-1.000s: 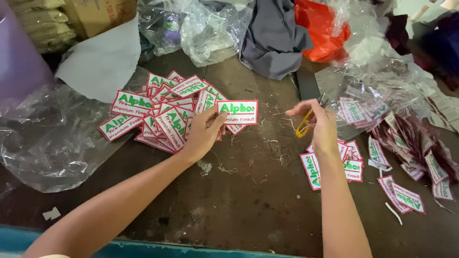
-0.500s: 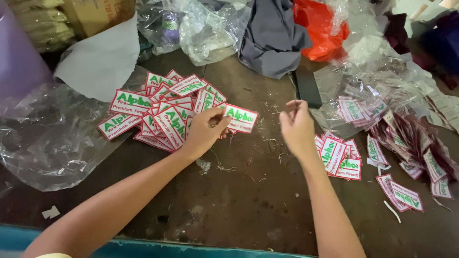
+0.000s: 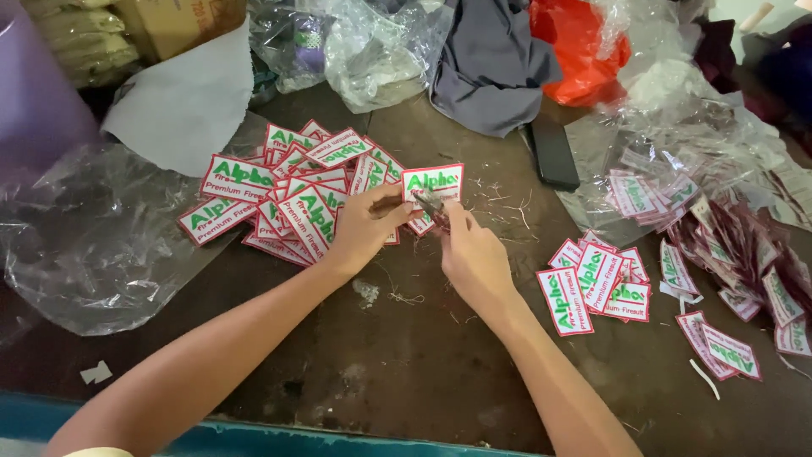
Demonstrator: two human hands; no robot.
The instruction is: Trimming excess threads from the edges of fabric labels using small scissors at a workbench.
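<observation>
Two hands, left hand (image 3: 365, 227) and right hand (image 3: 475, 258), grip one patch (image 3: 433, 181)

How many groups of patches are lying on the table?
3: a big pile at the left hand, a small pile right of the right hand, loose ones far right. Plastic may hide more.

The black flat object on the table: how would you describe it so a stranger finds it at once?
Start at the grey cloth at the far edge of the brown table. Just right of its lower edge lies the black slab, flat like a phone, beside crinkled clear plastic. It is the only plain dark rectangle; the patches nearby are white, green and red.
</observation>
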